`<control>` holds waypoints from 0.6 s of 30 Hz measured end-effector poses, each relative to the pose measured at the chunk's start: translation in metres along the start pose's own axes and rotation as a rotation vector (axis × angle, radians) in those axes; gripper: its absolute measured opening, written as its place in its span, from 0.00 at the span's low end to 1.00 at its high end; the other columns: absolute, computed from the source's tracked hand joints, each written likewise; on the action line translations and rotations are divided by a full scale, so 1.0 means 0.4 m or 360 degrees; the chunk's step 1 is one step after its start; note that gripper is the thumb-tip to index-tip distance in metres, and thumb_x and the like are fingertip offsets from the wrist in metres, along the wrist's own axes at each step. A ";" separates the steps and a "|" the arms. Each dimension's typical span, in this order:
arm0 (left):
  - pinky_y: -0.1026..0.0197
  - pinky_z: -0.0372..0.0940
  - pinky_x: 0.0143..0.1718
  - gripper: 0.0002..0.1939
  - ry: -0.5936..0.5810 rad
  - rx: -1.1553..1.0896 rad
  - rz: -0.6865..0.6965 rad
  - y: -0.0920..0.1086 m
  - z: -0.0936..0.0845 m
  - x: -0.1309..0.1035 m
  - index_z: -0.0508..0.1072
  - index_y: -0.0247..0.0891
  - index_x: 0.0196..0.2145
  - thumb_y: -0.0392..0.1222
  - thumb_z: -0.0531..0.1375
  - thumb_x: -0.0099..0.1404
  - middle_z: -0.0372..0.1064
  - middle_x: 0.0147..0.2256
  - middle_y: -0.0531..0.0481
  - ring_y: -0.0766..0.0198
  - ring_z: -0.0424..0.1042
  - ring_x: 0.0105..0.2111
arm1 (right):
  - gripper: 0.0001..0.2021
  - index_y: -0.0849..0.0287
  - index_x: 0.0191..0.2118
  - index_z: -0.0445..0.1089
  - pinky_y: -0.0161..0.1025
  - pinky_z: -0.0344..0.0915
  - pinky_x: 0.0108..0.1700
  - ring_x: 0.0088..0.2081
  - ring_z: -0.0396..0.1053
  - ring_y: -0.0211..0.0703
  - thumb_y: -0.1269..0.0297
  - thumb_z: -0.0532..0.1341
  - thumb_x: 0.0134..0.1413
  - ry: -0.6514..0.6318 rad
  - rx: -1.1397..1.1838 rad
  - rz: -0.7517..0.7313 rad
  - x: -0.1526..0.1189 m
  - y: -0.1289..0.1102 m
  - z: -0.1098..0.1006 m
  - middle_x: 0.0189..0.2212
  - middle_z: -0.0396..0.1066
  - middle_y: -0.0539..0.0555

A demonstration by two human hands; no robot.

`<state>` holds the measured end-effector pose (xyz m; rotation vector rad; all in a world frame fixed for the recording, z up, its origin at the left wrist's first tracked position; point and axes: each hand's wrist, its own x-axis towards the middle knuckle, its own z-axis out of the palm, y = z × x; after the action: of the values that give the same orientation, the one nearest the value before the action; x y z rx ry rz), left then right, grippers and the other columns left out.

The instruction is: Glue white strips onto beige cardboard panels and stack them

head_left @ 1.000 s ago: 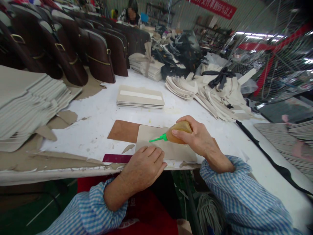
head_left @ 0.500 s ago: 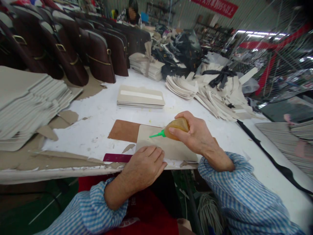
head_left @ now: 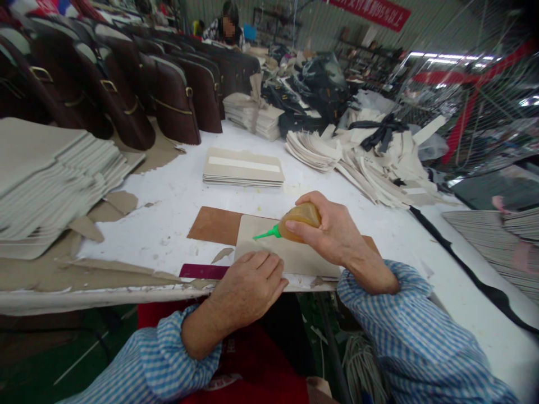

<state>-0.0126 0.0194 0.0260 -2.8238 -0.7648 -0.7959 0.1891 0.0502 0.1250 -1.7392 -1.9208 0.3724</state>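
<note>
A glue bottle (head_left: 300, 220) of amber colour with a green nozzle is gripped in my right hand (head_left: 337, 230). It is tilted, its tip pointing left just over a beige panel (head_left: 256, 227). My left hand (head_left: 252, 283) lies flat on the panel's near left edge, fingers stretched out and close together. Beneath the panel is a brown strip (head_left: 214, 224), which sticks out on the left and a little on the right. A maroon strip (head_left: 202, 271) lies by the table's front edge, left of my left hand.
Beyond the panel sits a small stack of beige pieces (head_left: 242, 168), the top one with a white strip. Dark brown bags (head_left: 172, 101) stand at the far left, behind piled beige panels (head_left: 46, 174). Loose beige strips (head_left: 357, 163) lie right. Another person (head_left: 225, 28) is in the background.
My right hand and the glue bottle have moved slightly left and a little nearer me, the nozzle tip shifting across the beige panel. My left hand stays in place.
</note>
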 end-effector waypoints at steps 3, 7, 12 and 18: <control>0.49 0.66 0.45 0.14 -0.0005 -0.0002 0.0003 0.001 0.001 -0.002 0.74 0.28 0.49 0.42 0.56 0.77 0.73 0.43 0.43 0.51 0.71 0.44 | 0.21 0.57 0.44 0.69 0.41 0.57 0.34 0.31 0.66 0.45 0.46 0.64 0.51 -0.0056 0.0035 -0.0007 -0.004 -0.008 0.001 0.30 0.71 0.52; 0.49 0.66 0.46 0.14 0.0005 -0.0008 0.0000 0.001 0.004 -0.001 0.75 0.28 0.49 0.42 0.57 0.77 0.73 0.43 0.43 0.51 0.71 0.45 | 0.22 0.57 0.44 0.69 0.41 0.57 0.34 0.31 0.66 0.46 0.46 0.63 0.51 -0.0068 0.0021 0.0002 -0.014 -0.005 -0.008 0.31 0.72 0.52; 0.49 0.67 0.46 0.14 0.0002 -0.0017 -0.0002 -0.002 0.005 -0.003 0.75 0.28 0.50 0.42 0.57 0.77 0.74 0.44 0.42 0.50 0.71 0.45 | 0.23 0.58 0.45 0.70 0.42 0.58 0.36 0.32 0.67 0.47 0.45 0.64 0.51 0.0019 -0.0005 0.0014 -0.023 0.012 -0.020 0.32 0.73 0.54; 0.50 0.67 0.45 0.14 0.0001 -0.0020 -0.0002 0.001 0.000 0.001 0.75 0.29 0.49 0.42 0.56 0.77 0.74 0.44 0.43 0.51 0.71 0.44 | 0.22 0.58 0.45 0.70 0.44 0.60 0.37 0.33 0.67 0.47 0.46 0.66 0.51 0.0145 0.0116 0.0004 -0.025 0.026 0.002 0.32 0.72 0.54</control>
<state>-0.0119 0.0193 0.0262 -2.8345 -0.7643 -0.8044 0.1978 0.0417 0.1169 -1.6829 -1.8190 0.3537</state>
